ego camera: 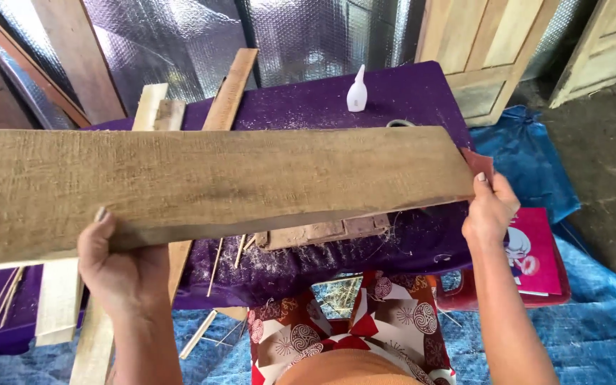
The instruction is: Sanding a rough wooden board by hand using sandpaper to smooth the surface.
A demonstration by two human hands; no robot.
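I hold a long, wide wooden plank (215, 185) flat across the view, above a purple-covered table (408, 96). My left hand (119, 267) grips the plank's near edge from below, thumb on top. My right hand (490, 210) is at the plank's right end, pressing a reddish-brown sheet of sandpaper (480, 165) against that end.
A small white glue bottle (356, 90) stands on the table amid sawdust. Narrower wood boards (229, 89) and thin sticks (215, 264) lie under the plank. A pink book (536, 249) lies on a red stool at right. Blue tarp (593, 335) covers the floor; doors lean behind.
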